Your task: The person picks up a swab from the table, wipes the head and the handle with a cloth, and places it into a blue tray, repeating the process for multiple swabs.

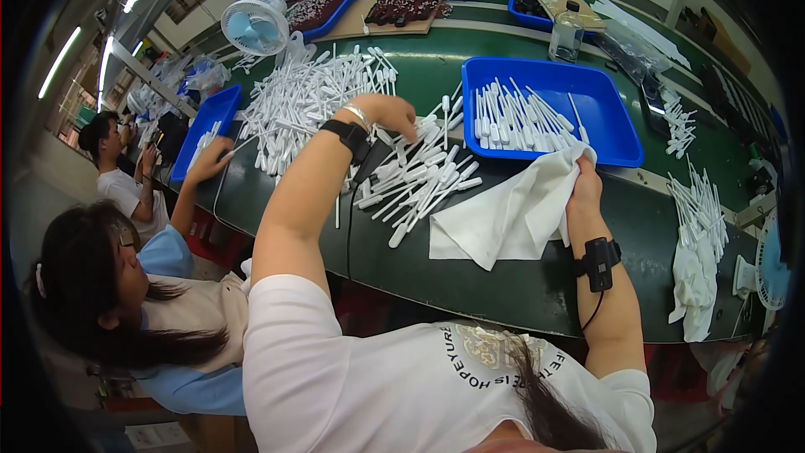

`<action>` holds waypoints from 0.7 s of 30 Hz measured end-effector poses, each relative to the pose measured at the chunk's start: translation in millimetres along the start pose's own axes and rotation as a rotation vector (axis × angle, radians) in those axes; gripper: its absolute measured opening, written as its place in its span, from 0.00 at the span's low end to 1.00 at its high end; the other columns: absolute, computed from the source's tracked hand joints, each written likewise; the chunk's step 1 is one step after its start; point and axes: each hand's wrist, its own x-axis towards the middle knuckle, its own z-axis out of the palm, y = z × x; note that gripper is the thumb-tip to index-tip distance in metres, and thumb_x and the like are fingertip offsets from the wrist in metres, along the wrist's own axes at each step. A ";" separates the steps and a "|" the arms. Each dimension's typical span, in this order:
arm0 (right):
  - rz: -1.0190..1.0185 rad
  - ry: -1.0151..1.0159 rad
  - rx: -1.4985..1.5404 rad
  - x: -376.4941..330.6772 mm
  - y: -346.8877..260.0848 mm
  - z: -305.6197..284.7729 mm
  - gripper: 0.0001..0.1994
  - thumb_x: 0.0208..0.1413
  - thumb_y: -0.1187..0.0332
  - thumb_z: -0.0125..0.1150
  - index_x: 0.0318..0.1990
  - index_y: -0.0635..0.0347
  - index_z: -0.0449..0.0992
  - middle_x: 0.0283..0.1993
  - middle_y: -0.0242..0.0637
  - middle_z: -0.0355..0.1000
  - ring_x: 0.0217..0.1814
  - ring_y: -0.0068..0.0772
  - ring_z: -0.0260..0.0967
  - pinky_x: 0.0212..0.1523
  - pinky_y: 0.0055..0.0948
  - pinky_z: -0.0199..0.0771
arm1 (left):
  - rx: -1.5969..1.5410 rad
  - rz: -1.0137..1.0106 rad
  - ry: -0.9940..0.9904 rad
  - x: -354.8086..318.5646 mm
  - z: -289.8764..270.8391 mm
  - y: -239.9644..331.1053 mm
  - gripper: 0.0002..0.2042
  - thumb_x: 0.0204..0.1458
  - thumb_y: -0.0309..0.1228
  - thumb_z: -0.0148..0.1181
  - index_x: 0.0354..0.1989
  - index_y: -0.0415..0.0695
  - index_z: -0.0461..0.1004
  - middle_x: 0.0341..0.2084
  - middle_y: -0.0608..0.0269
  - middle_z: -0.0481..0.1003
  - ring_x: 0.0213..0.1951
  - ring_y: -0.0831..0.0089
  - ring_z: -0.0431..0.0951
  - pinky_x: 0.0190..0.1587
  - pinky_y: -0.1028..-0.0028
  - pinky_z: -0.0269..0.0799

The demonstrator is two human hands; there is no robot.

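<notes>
We see the person's left hand [387, 113] reaching over a loose heap of white plastic sticks [419, 176] on the green counter [503, 285], fingers curled down onto the top of the heap; whether that grip has closed on a stick we cannot tell, since the back of the hand hides the fingertips. The right hand [584, 186] pinches a corner of a white cloth [503, 218], its grip closed on the fabric, and the cloth spreads across the counter just beside the heap, its upper edge lying against the near rim of a blue tray [620, 130]. More white sticks lie in rows inside that tray. Both wrists wear a black band with a thin cable. A larger pile of sticks [302, 101] lies farther along the counter, near a small white fan [254, 27]. At the left, another person's hand [211, 159] rests by a second blue tray [205, 122].
</notes>
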 end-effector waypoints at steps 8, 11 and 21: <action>-0.034 0.003 0.024 -4.3 2.9 9.8 0.17 0.54 0.62 0.45 0.45 0.66 0.66 0.43 0.44 0.69 0.41 0.42 0.69 0.41 0.36 0.71 | -0.078 -0.080 0.539 119.7 -8.1 -6.7 0.17 0.40 0.39 0.54 0.32 0.39 0.75 0.35 0.47 0.74 0.38 0.54 0.74 0.42 0.66 0.68; -0.053 0.037 0.003 -4.5 -0.7 3.5 0.17 0.55 0.64 0.45 0.47 0.67 0.65 0.44 0.44 0.67 0.43 0.42 0.68 0.43 0.37 0.70 | -0.145 -0.182 0.590 142.0 -5.0 16.6 0.15 0.40 0.38 0.54 0.31 0.38 0.76 0.33 0.46 0.74 0.37 0.55 0.74 0.42 0.66 0.68; 0.022 0.014 -0.148 -5.1 -3.5 6.6 0.16 0.54 0.64 0.46 0.45 0.67 0.66 0.41 0.45 0.69 0.40 0.41 0.69 0.40 0.36 0.71 | -0.133 -0.091 0.323 96.5 -11.5 30.9 0.15 0.36 0.38 0.55 0.23 0.36 0.76 0.28 0.45 0.74 0.34 0.54 0.74 0.40 0.66 0.68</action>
